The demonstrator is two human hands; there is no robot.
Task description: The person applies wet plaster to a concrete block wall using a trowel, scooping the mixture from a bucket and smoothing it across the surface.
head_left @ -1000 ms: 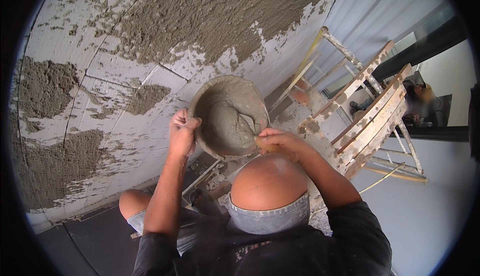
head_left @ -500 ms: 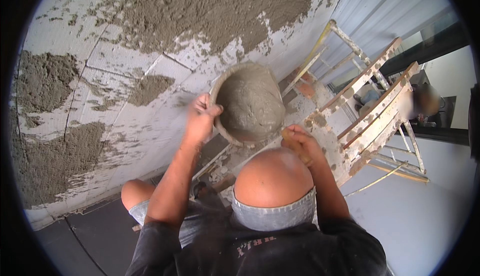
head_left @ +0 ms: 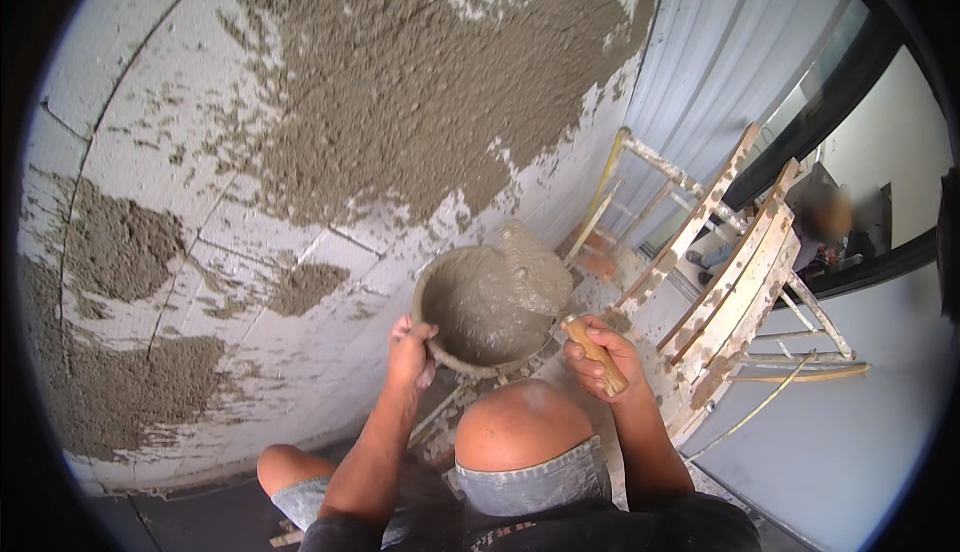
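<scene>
Here, the left hand point(head_left: 408, 349) pinches the bucket point(head_left: 465, 367) by its rim near the wall point(head_left: 265, 330), probably steadying the wet mortar point(head_left: 478, 314); the right hand point(head_left: 618, 348) wraps its grip round a wooden handle point(head_left: 597, 360), seemingly for control.

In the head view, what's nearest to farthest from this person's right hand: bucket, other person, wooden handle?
From the right hand:
1. Wooden handle: in its grip.
2. Bucket: to its left.
3. Other person: off right, in the background.
</scene>
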